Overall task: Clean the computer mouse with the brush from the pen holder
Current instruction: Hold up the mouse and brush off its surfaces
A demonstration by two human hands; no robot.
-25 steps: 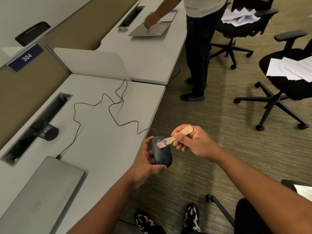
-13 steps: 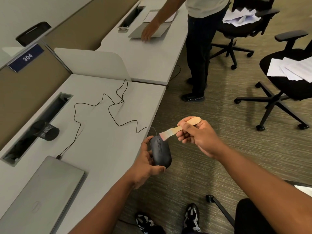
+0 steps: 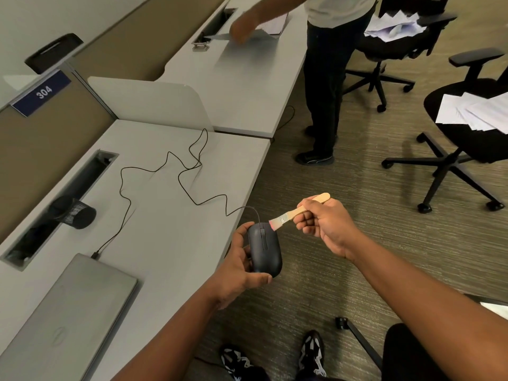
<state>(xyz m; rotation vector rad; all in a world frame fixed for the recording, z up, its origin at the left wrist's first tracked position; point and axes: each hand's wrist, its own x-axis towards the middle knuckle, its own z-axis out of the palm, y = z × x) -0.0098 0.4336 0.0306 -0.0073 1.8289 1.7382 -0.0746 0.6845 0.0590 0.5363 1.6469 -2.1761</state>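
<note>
While the left hand [image 3: 242,268] curls round the computer mouse [image 3: 264,248], thumb along its near side and fingers hidden beneath, the right hand [image 3: 324,224] pinches the wooden handle of the brush [image 3: 298,211] between thumb and bent fingers. Both hands are held out past the edge of the tabletop [image 3: 170,221], above the carpeted floor [image 3: 357,204]. The mouse is matte black, rounded and smooth, its top turned up toward the camera, with a narrow slot for the scroll wheel running down the front half. The brush is short and flat, with a pale wooden handle, a light metal band and pale bristles tinged pink at the tip; those bristles meet the front right corner of the mouse, just beside the wheel slot.

A thin black cable [image 3: 178,174] leaves the front of the mouse and snakes in loose loops across the tabletop to a plug beside a closed grey laptop [image 3: 68,312]. The pen holder [image 3: 75,214], a dark mesh cup, lies tipped on its side at the rim of a cable trough [image 3: 90,171] set into the tabletop. Farther off, another person [image 3: 327,78] stands at the next desk, and two black office chairs [image 3: 467,127] carry loose white papers [image 3: 475,111].
</note>
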